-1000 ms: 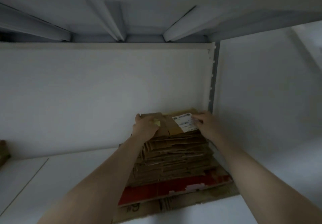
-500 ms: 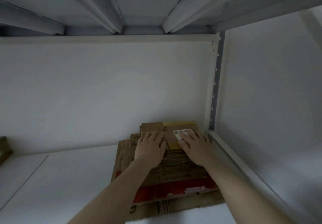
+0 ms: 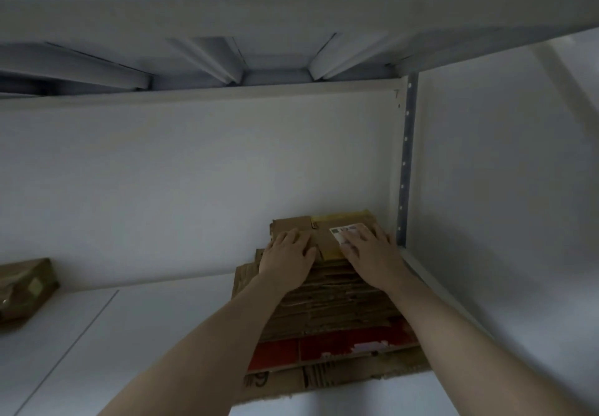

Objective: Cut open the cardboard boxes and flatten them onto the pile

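Note:
A tall pile of flattened cardboard (image 3: pixel 337 308) stands in the right corner of a white shelf bay. On top lies a flattened brown box (image 3: pixel 324 231) with yellow tape and a white shipping label (image 3: pixel 348 231). My left hand (image 3: pixel 287 260) presses flat on its left half, fingers straight. Over the label on the right half, my right hand (image 3: pixel 372 257) presses flat too. A red sheet (image 3: pixel 324 347) lies near the bottom of the pile.
An unopened brown box (image 3: pixel 24 286) sits at the far left of the white shelf (image 3: pixel 129 334). A perforated metal upright (image 3: pixel 405 163) stands just right of the pile. The underside of the upper shelf (image 3: pixel 275 46) hangs close overhead.
A second ago my hands gripped the flattened box by its edges atop the pile. Now both lie flat, pressing it down. The view has shifted slightly.

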